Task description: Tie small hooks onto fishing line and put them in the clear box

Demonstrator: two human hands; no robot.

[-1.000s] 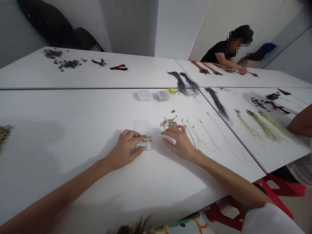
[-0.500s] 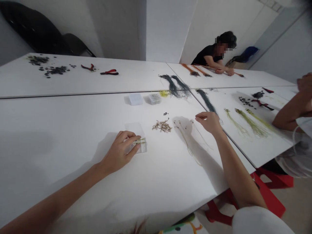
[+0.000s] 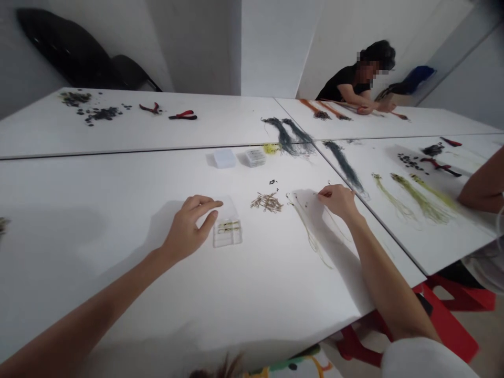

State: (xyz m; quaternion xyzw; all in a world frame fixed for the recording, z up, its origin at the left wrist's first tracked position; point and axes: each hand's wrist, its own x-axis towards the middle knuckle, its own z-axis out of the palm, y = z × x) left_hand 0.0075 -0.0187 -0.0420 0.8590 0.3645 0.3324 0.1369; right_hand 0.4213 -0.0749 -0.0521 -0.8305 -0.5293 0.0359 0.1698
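My left hand (image 3: 192, 226) hovers at the left side of a small clear plastic box (image 3: 227, 242), its thumb and index finger spread and nothing between them. The box's lid is raised, and a few yellow-green hook lines (image 3: 228, 228) lie in its compartments. Over on the right, my right hand (image 3: 339, 200) has its fingertips pinched together at the end of a thin line, on a fishing hook mostly hidden by the fingers. Pale lines (image 3: 311, 236) with dark hooks lie beside it. Between my hands is a pile of small brownish metal clips (image 3: 268, 202).
Two closed plastic boxes (image 3: 224, 158) and dark green line bundles (image 3: 285, 136) lie farther back. Pliers (image 3: 183, 115) and dark bits (image 3: 103, 114) are on the far table. Yellow-green bundles (image 3: 419, 197) lie right. A co-worker (image 3: 346, 86) sits opposite; another person's arm (image 3: 484, 181) is at right.
My left hand has drawn back from the box's compartments, leaving the lines inside visible. My right hand has come down to the hook and its fingertips have closed. The view has shifted slightly.
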